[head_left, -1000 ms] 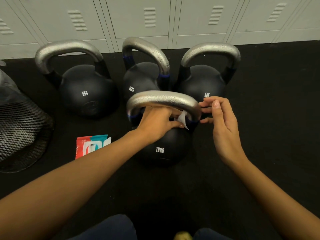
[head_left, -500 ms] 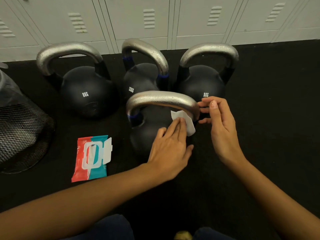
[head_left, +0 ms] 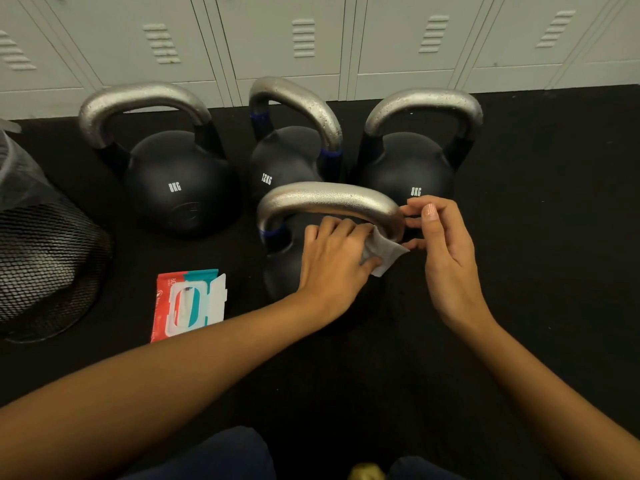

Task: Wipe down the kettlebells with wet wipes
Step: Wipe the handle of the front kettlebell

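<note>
1. A black mesh bin (head_left: 45,265) stands at the far left edge of the black floor (head_left: 554,237), with a clear liner showing at its top.
2. A red and teal wipes pack (head_left: 188,303) lies flat on the floor just right of the bin, its white flap folded open to the right.
3. Left kettlebell (head_left: 176,181), marked 8KG, stands in the far row by the grey lockers (head_left: 311,36), with a silver handle and black body.
4. Middle kettlebell (head_left: 284,168), marked 12KG, stands right of it in the same row, turned so its handle runs near to far; blue bands ring the handle's feet.
5. Near kettlebell (head_left: 329,202) stands in front of the middle one, closest to the person, with blue bands low on its handle. Its body is largely hidden behind the left hand.
6. The left hand (head_left: 334,261) reaches through under that handle, its grip clamped on a white wipe (head_left: 384,254), fingers curled and pressing it against the inner right bend of the handle. A corner of the wipe sticks out to the right, below the handle.
7. The right hand (head_left: 440,237) rests at the handle's right end, thumb and fingertips curled and touching the metal; its grip is pinched on the handle.
8. Right kettlebell (head_left: 408,168), marked 8KG, stands at the right end of the far row, just behind the right hand.
9. Dark trouser knees show at the near edge.
</note>
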{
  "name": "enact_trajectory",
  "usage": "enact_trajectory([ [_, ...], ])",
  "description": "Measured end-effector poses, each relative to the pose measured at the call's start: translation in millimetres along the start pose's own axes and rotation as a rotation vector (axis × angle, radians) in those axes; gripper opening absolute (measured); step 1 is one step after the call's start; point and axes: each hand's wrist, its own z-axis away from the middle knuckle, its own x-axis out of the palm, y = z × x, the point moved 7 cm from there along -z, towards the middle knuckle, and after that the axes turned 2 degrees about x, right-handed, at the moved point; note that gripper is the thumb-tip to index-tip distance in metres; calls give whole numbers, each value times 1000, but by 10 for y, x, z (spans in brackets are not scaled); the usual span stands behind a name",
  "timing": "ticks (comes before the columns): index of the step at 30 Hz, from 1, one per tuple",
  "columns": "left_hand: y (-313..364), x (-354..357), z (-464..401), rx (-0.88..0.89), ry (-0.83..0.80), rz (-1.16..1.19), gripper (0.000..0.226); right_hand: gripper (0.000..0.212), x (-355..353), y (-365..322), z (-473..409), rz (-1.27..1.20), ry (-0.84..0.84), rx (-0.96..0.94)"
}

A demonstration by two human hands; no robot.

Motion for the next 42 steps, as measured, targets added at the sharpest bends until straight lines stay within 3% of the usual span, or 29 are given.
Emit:
enact_trajectory([
  [5, -54, -48, -70, 36, -43, -11, 36, 25, -15, -5, -4, -2, 1, 4],
  [15, -265, -251, -101, -72, -17, 48, 15, 22, -81, -89, 1, 37, 22, 21],
  [21, 23, -455, 226, 114, -178, 286, 18, 16, -154, -311, 12, 19, 33, -55],
  [24, 149, -753, 142, 147, -103, 347, 19, 15, -63, -503, 3, 0, -76, -93],
  [28, 164, -1115, -96, 133, 59, 407, 17, 29, 72, -697, -15, -30, -201, -90],
  [32, 52, -1258, -296, 76, 124, 449, 13, 26, 121, -707, -114, -118, -157, -41],
  [35, -18, -1255, -366, 56, 61, 499, 19, 13, 117, -712, -205, -174, -127, -41],
  [39, -73, -1259, -397, 46, -131, 581, 29, 15, 178, -792, -315, -183, -164, -61],
  [42, -91, -1151, -376, -111, -317, 1033, 17, 18, 298, -858, -369, -149, -208, -77],
])
